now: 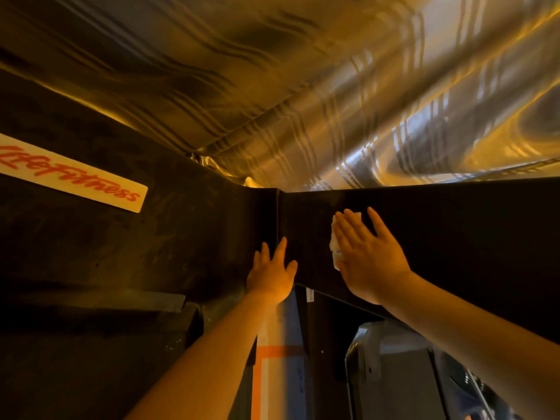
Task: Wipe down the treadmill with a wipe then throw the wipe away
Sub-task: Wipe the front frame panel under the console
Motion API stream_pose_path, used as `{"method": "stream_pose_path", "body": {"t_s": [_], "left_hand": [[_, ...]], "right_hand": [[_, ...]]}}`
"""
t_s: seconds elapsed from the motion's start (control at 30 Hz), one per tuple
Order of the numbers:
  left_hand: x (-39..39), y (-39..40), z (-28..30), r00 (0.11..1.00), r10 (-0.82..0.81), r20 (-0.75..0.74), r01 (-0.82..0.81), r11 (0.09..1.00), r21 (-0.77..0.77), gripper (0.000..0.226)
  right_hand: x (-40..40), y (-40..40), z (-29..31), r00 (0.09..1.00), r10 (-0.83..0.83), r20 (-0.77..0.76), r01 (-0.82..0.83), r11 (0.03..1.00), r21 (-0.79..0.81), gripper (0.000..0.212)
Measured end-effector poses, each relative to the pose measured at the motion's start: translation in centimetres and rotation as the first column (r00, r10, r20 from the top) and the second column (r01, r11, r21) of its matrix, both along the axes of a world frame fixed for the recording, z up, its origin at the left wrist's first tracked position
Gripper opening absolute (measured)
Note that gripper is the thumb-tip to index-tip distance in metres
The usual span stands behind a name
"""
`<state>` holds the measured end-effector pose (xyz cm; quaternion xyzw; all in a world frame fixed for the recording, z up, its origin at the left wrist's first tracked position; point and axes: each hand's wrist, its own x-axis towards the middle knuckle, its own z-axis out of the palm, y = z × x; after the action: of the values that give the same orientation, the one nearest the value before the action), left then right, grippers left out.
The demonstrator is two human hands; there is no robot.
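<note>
Right hand (368,253): fingers straight and spread, palm pressing a white wipe (335,242) flat against the dark panel of the treadmill (454,237); the wipe shows only at the hand's left edge, bunched under the palm.
Left hand (271,272): fingers straight, loosely spread, resting against the panel's vertical seam (277,213), holding nothing.
Step in hand, as judged: wiping, with disposal not yet begun. Next move likely calls for a sweep of the wipe along the panel to the right, keeping the palm flat so the wipe does not slip out.
Other items: white label with red brand lettering (71,172) on the left panel, well apart from both hands; orange-and-white marking (272,374) below, between the forearms; grey moulded part (391,365) lower right.
Obstructions: none seen on the panel face. No bin in view.
</note>
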<state>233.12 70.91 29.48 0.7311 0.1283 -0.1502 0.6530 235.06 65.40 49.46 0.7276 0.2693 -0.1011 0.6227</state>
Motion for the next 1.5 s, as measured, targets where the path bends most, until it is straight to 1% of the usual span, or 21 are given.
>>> {"method": "stream_pose_path", "body": {"t_s": [0.07, 0.17, 0.23, 0.37, 0.43, 0.5, 0.67, 0.73, 0.87, 1.17, 1.4, 1.5], "left_hand": [[0.5, 0.0, -0.7, 0.999, 0.006, -0.042, -0.008, 0.999, -0.041, 0.064], [2.0, 0.1, -1.2, 0.999, -0.045, -0.017, 0.045, 0.999, -0.021, 0.065], [2.9, 0.0, -1.9, 0.998, -0.055, -0.030, 0.053, 0.997, -0.060, 0.065], [2.9, -1.2, -3.0, 1.000, 0.019, 0.024, -0.017, 0.997, -0.069, 0.072], [2.7, -1.7, -3.2, 0.998, 0.052, 0.025, -0.050, 0.997, -0.053, 0.075], [2.7, -2.0, -3.2, 0.998, 0.059, 0.020, -0.058, 0.998, -0.031, 0.075], [2.8, -2.1, -3.2, 0.999, 0.053, 0.007, -0.052, 0.998, -0.044, 0.076], [2.9, -2.0, -3.2, 0.999, 0.041, 0.005, -0.041, 0.998, -0.045, 0.077], [3.0, -1.8, -3.0, 1.000, 0.031, 0.000, -0.031, 0.998, -0.058, 0.077], [3.3, -1.6, -3.0, 1.000, -0.023, -0.014, 0.023, 0.998, -0.057, 0.078], [3.1, -1.9, -3.1, 1.000, -0.017, -0.008, 0.017, 0.999, -0.034, 0.077], [3.0, -1.9, -3.2, 1.000, -0.018, -0.001, 0.018, 0.999, -0.042, 0.077]], "right_hand": [[0.2, 0.2, -0.1, 1.000, -0.004, -0.011, 0.004, 1.000, 0.003, 0.071], [0.3, 0.1, -0.2, 1.000, -0.003, -0.003, 0.003, 0.999, 0.036, 0.071], [0.2, 0.1, -0.3, 1.000, -0.009, 0.002, 0.009, 0.999, 0.044, 0.071], [0.3, 0.3, -0.4, 1.000, -0.006, 0.011, 0.006, 0.999, 0.045, 0.073], [0.7, 0.5, -0.6, 1.000, -0.012, 0.014, 0.012, 0.999, 0.043, 0.072], [1.5, 0.8, -0.8, 1.000, -0.012, 0.026, 0.011, 0.999, 0.048, 0.072], [1.7, 1.1, -1.1, 0.998, -0.033, 0.046, 0.029, 0.996, 0.082, 0.074], [0.6, 0.8, -1.2, 0.998, -0.047, 0.036, 0.043, 0.995, 0.089, 0.076], [-1.1, 0.0, -1.6, 0.998, -0.052, -0.022, 0.053, 0.998, 0.041, 0.076], [5.1, 3.3, -3.6, 0.999, -0.010, 0.049, 0.008, 1.000, 0.023, 0.075], [3.9, 2.2, -1.3, 0.995, -0.010, 0.099, 0.005, 0.998, 0.059, 0.072], [4.1, 2.3, -1.6, 0.994, -0.015, 0.106, 0.008, 0.998, 0.063, 0.072]]}}
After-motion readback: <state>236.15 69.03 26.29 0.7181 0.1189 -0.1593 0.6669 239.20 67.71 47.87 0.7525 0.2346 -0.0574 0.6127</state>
